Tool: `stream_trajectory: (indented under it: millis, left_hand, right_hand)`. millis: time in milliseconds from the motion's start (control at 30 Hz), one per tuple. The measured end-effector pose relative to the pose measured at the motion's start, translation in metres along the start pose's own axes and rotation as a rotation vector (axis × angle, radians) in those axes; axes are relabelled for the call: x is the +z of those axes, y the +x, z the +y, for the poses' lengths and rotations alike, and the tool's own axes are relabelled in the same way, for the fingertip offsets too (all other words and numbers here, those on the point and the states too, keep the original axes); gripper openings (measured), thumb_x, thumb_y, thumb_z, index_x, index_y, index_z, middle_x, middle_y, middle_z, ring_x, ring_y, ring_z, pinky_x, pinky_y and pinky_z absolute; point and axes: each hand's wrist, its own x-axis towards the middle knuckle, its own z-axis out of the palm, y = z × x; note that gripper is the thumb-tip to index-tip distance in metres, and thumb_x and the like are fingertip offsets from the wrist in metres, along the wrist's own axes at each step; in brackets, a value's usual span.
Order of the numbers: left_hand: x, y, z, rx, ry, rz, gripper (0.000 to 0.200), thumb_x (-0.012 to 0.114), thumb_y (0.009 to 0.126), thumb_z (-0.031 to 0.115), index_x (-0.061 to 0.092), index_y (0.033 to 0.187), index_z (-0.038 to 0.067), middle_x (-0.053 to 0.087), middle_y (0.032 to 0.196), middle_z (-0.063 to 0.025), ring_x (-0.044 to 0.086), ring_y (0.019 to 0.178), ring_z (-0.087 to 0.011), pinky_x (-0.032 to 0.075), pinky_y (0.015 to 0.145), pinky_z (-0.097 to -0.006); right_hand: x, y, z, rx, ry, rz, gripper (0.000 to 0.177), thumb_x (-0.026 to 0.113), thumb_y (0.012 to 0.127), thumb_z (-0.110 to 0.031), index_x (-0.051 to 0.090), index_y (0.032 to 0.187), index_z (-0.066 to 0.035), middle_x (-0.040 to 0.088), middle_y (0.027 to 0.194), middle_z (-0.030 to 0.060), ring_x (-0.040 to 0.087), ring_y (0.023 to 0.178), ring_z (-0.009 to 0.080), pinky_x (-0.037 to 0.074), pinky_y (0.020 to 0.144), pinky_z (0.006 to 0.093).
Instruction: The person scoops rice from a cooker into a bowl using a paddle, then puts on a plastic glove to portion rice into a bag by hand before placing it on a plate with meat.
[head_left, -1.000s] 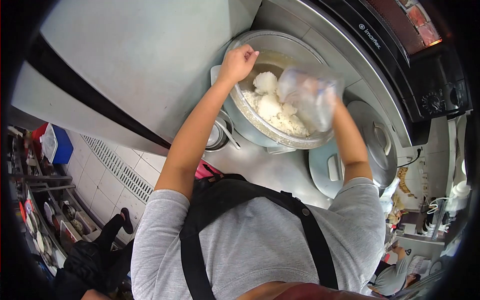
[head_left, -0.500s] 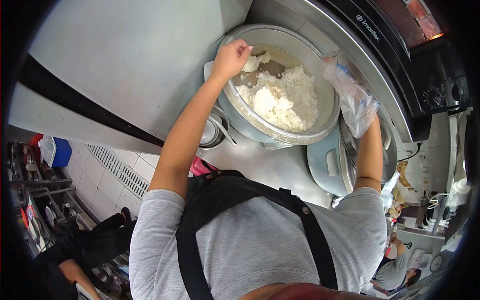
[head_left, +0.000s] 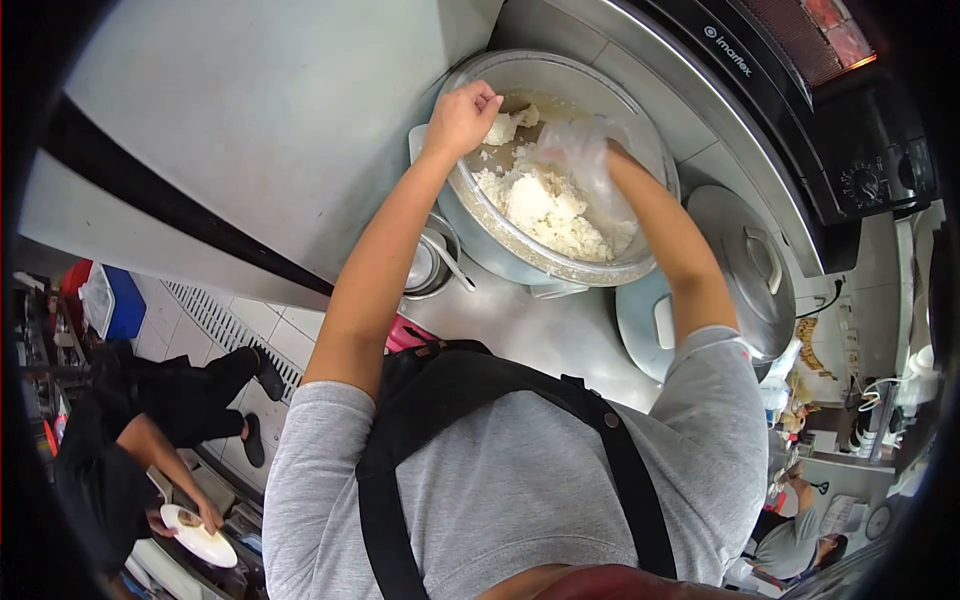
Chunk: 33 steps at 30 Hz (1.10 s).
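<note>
A large metal pot [head_left: 658, 262] holds white cooked rice [head_left: 545, 215], heaped toward its near side. My left hand [head_left: 463, 118] is curled closed over the pot's left rim; whether it holds anything is hidden. My right hand [head_left: 585, 158], covered by a clear plastic bag, is down inside the pot at the rice. Motion and the bag blur its fingers. A smaller clump of rice [head_left: 505, 127] lies by the far wall of the pot, near my left hand.
A black oven [head_left: 800, 110] stands above right of the pot. Beside the pot are a lidded pot [head_left: 745, 265] and a small pan with a handled utensil [head_left: 450, 262]. Behind at left, a person in black holds a white plate [head_left: 205, 545]. Another person [head_left: 790, 545] is far right.
My right hand in its plastic bag has moved left from the pot's right rim into the rice. My left hand has stayed put. The person in black has come further into view with a plate.
</note>
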Motion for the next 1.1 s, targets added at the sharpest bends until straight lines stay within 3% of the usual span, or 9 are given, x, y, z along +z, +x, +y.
stream_trajectory:
  millis: [267, 700, 800, 867, 900, 967, 1000, 1067, 1100]
  left_hand:
    - [0.0, -0.001, 0.003, 0.007, -0.011, 0.016, 0.018, 0.063, 0.08, 0.02, 0.061, 0.076, 0.003, 0.062, 0.067, -0.0135, 0.06, 0.064, -0.0288, 0.047, 0.061, -0.0371]
    - [0.0, 0.001, 0.001, -0.015, 0.029, -0.014, 0.024, 0.062, 0.083, 0.026, 0.062, 0.082, 0.002, 0.063, 0.07, -0.0118, 0.059, 0.062, -0.0222, 0.047, 0.061, -0.0329]
    - [0.001, 0.0, 0.0, -0.004, 0.038, -0.01, 0.024, 0.063, 0.082, 0.026, 0.062, 0.082, 0.002, 0.063, 0.07, -0.0121, 0.059, 0.062, -0.0223, 0.047, 0.061, -0.0328]
    - [0.001, 0.0, 0.0, 0.007, 0.04, -0.009, 0.024, 0.063, 0.082, 0.026, 0.062, 0.082, 0.002, 0.063, 0.07, -0.0121, 0.059, 0.062, -0.0223, 0.047, 0.061, -0.0328]
    - [0.0, -0.001, 0.0, 0.012, 0.04, -0.012, 0.024, 0.063, 0.082, 0.026, 0.062, 0.082, 0.001, 0.063, 0.07, -0.0121, 0.059, 0.062, -0.0223, 0.047, 0.061, -0.0327]
    - [-0.001, -0.002, 0.001, 0.007, 0.042, -0.013, 0.024, 0.063, 0.082, 0.025, 0.062, 0.082, 0.001, 0.063, 0.07, -0.0122, 0.059, 0.062, -0.0222, 0.047, 0.061, -0.0326]
    - [-0.001, -0.001, 0.002, 0.006, 0.04, -0.016, 0.024, 0.063, 0.082, 0.025, 0.062, 0.082, 0.001, 0.063, 0.07, -0.0122, 0.059, 0.062, -0.0222, 0.047, 0.061, -0.0326]
    - [-0.002, 0.0, 0.001, 0.0, 0.04, -0.018, 0.024, 0.063, 0.082, 0.025, 0.062, 0.081, 0.001, 0.063, 0.07, -0.0121, 0.059, 0.062, -0.0222, 0.047, 0.061, -0.0325]
    - [-0.001, -0.001, 0.001, -0.007, 0.037, -0.022, 0.024, 0.063, 0.083, 0.025, 0.062, 0.081, 0.001, 0.063, 0.07, -0.0121, 0.059, 0.062, -0.0221, 0.047, 0.061, -0.0325]
  right_hand:
    - [0.056, 0.061, 0.003, 0.03, -0.143, 0.004, 0.016, 0.059, 0.081, -0.014, 0.063, 0.094, -0.005, 0.062, 0.092, 0.0127, 0.061, 0.089, 0.0252, 0.049, 0.075, 0.0303]
    - [-0.011, -0.067, -0.006, -0.047, -0.034, -0.059, 0.017, 0.059, 0.08, -0.017, 0.064, 0.092, -0.006, 0.062, 0.093, 0.0148, 0.062, 0.089, 0.0277, 0.05, 0.076, 0.0323]
    - [0.01, -0.079, -0.018, -0.347, 0.271, 0.051, 0.02, 0.061, 0.08, -0.026, 0.065, 0.094, -0.012, 0.063, 0.085, 0.0131, 0.062, 0.085, 0.0279, 0.049, 0.07, 0.0323]
    - [0.04, -0.058, -0.009, -0.226, -0.19, -0.035, 0.03, 0.07, 0.072, -0.019, 0.061, 0.099, -0.008, 0.063, 0.092, 0.0137, 0.06, 0.087, 0.0244, 0.046, 0.08, 0.0337]
    - [0.035, -0.056, -0.013, -0.233, -0.192, -0.035, 0.03, 0.07, 0.072, -0.019, 0.061, 0.099, -0.008, 0.063, 0.092, 0.0137, 0.06, 0.087, 0.0244, 0.046, 0.08, 0.0337]
    - [0.022, -0.057, -0.024, 0.292, 0.267, -0.18, 0.029, 0.066, 0.075, -0.017, 0.061, 0.102, -0.008, 0.062, 0.097, 0.0143, 0.06, 0.088, 0.0251, 0.047, 0.079, 0.0318]
    - [0.025, -0.054, -0.01, 0.288, 0.267, -0.181, 0.029, 0.066, 0.075, -0.017, 0.061, 0.102, -0.008, 0.062, 0.097, 0.0143, 0.06, 0.088, 0.0251, 0.047, 0.079, 0.0318]
    - [0.035, -0.044, 0.049, -0.265, 0.611, 0.019, 0.034, 0.048, 0.091, -0.033, 0.056, 0.103, -0.002, 0.056, 0.095, 0.0078, 0.053, 0.082, 0.0145, 0.047, 0.073, 0.0265]
    - [0.04, -0.038, 0.073, -0.262, 0.611, 0.017, 0.034, 0.048, 0.091, -0.033, 0.056, 0.103, -0.002, 0.056, 0.095, 0.0078, 0.053, 0.082, 0.0145, 0.047, 0.073, 0.0265]
